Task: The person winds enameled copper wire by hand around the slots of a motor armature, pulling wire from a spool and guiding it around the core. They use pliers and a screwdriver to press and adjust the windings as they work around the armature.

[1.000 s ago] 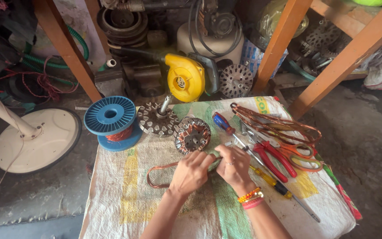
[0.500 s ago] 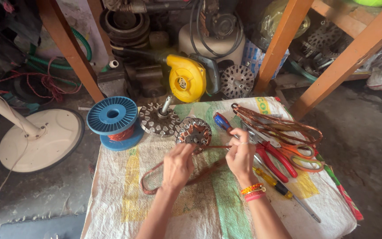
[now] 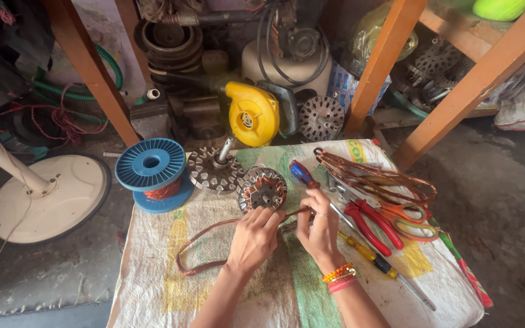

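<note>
Head view, the only one: both hands work at the middle of a woven sack cloth [image 3: 153, 285] spread over a low table. The left hand [image 3: 251, 238] pinches one end of a loop of copper winding wire [image 3: 199, 243] between thumb and fingertips; the right hand [image 3: 320, 231], with bangles at the wrist, pinches the same strand just beside it, so both sets of fingers are closed on the wire and none is free. The loop trails down and to the left across the cloth, lying flat. Just above the hands, near but apart from them, sits a wound stator [image 3: 262, 188] with copper coils in its slots; a second, bare stator core [image 3: 216, 170] lies just beside it to the left. A blue spool of copper wire [image 3: 152, 165] stands at the cloth's left edge. To the right lie a blue-handled screwdriver [image 3: 302, 173], red-handled pliers [image 3: 369, 222], orange-handled scissors [image 3: 411, 222], a yellow screwdriver [image 3: 372, 258] and a bundle of stripped copper coils [image 3: 375, 179] (old windings, by the look of them).

As a judgement, the work stands midway: one stator looks filled, the other core is empty, and the loose coil in hand is not yet seated anywhere.

Against the frame half a second ago, the hands have come closer together and lower on the cloth, and the loop has swung out further to the left; the tools and spool have not moved.
</note>
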